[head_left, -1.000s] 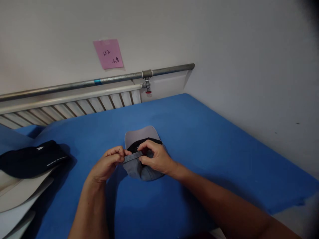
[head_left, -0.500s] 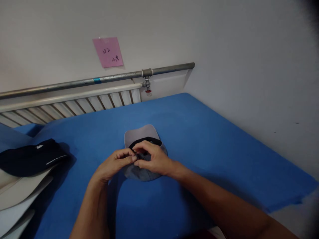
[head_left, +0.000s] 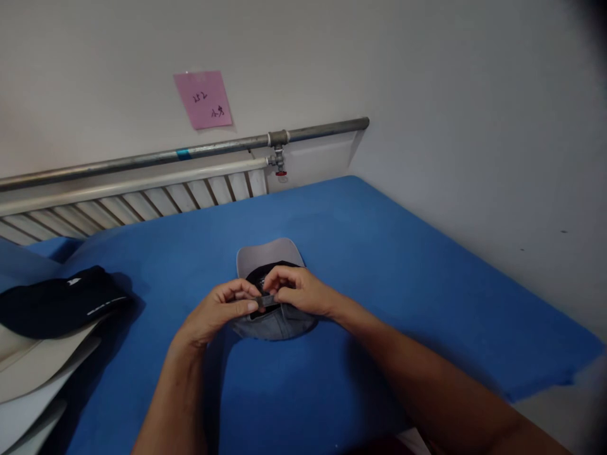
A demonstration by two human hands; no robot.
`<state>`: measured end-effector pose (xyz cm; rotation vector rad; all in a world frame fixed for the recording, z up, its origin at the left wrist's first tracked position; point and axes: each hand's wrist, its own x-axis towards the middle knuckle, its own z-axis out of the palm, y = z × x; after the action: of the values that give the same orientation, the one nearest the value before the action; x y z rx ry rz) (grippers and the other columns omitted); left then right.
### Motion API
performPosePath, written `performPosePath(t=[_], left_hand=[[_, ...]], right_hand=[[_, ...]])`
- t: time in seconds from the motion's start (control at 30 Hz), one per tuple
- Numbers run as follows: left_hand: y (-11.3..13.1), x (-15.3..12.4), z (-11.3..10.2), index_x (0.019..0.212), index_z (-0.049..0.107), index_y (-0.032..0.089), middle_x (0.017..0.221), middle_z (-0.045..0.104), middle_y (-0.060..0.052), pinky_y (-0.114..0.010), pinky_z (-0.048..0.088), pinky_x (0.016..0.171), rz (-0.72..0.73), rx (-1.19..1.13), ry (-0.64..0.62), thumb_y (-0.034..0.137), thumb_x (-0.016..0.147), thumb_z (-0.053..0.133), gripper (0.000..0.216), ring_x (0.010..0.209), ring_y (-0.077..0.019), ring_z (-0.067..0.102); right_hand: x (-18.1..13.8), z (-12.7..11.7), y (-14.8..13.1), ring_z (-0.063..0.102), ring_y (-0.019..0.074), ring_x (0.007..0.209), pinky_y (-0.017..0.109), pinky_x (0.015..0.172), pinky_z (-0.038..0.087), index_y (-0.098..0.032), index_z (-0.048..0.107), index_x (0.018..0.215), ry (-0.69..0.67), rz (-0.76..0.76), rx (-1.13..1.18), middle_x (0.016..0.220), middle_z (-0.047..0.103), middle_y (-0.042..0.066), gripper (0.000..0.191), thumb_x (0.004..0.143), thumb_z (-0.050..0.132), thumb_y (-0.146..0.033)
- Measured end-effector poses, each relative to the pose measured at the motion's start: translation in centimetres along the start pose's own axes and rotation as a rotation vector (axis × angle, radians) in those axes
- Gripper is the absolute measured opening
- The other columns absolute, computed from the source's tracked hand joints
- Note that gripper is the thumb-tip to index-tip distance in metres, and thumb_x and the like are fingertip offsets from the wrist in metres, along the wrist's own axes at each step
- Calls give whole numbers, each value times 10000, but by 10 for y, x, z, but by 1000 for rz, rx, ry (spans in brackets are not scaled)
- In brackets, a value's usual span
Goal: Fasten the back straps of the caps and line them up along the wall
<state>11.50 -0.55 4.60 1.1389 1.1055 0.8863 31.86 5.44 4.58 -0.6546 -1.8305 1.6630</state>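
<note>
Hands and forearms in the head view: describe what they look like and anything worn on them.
The left hand and right hand are bare, without gloves. The left forearm and right forearm are bare to the picture's bottom edge; no sleeve shows. No watch or band at either wrist, no ring on the visible fingers.
</note>
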Motion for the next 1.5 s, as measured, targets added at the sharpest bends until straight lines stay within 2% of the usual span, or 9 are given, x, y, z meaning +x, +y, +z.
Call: performPosePath(t=[0.17,0.47,0.63,0.8,1.0,1.17,1.37,1.43,1.5], left_hand=[[-1,1,2,820,700,201,774,736,-15,-230,469,680,7,-8,55,246,668,800,188,709,-126,648],[-1,2,1,838,706,204,794,744,-24,-232,476,698,-60,47,-25,275,718,767,152,726,-132,652],[-7,3,-11,1014,711,205,978,734,-64,-310,475,863,119,52,149,350,834,641,241,886,-180,656],[-14,9,-30,889,743,244,1139,693,-63,-448,346,1064,319,345,384,278,782,611,173,1154,-278,565],[-31,16,-46,934,764,285,1339,580,-65,-521,259,1101,385,661,375,184,714,572,309,1283,-355,449],[-38,25,-40,968,764,279,1410,505,-114,-537,237,1100,363,730,348,241,727,645,272,1315,-370,407],[-1,-4,-32,771,757,240,1348,572,-112,-505,231,1124,381,548,301,318,699,720,113,1352,-352,366],[10,-18,-27,706,727,223,1125,703,-93,-449,326,1085,419,318,302,335,700,727,112,1267,-325,475],[13,-23,-20,624,670,207,760,728,-45,-361,501,866,263,19,417,320,665,752,146,919,-266,658]], right_hand=[[3,-1,4,460,86,610,223,581,363,-193,552,697,80,-11,11,658,521,-53,121,663,534,-78],[5,2,15,464,94,629,233,616,376,-194,535,675,146,-74,-56,656,514,-54,97,671,528,-98],[10,-23,20,563,121,731,265,715,446,-202,605,814,334,-159,-63,793,625,-14,82,760,545,-219],[15,-61,38,594,162,807,345,809,472,-209,645,859,566,-257,-320,843,647,22,200,802,461,-154],[11,-71,52,528,229,1119,456,978,389,-249,700,1050,321,-352,-839,1215,601,89,438,796,447,3],[10,-74,58,486,264,1190,489,981,390,-246,700,1071,193,-311,-1059,1318,538,124,293,881,518,-119],[3,-66,23,454,253,1244,484,1052,303,-237,690,952,250,-463,-763,1264,596,76,187,874,529,-185],[1,-55,10,549,222,1111,449,1027,328,-235,678,934,262,-431,-490,1107,664,51,181,864,513,-209],[2,-42,3,608,164,845,366,900,419,-223,666,848,293,-261,-122,841,671,9,182,841,485,-208]])
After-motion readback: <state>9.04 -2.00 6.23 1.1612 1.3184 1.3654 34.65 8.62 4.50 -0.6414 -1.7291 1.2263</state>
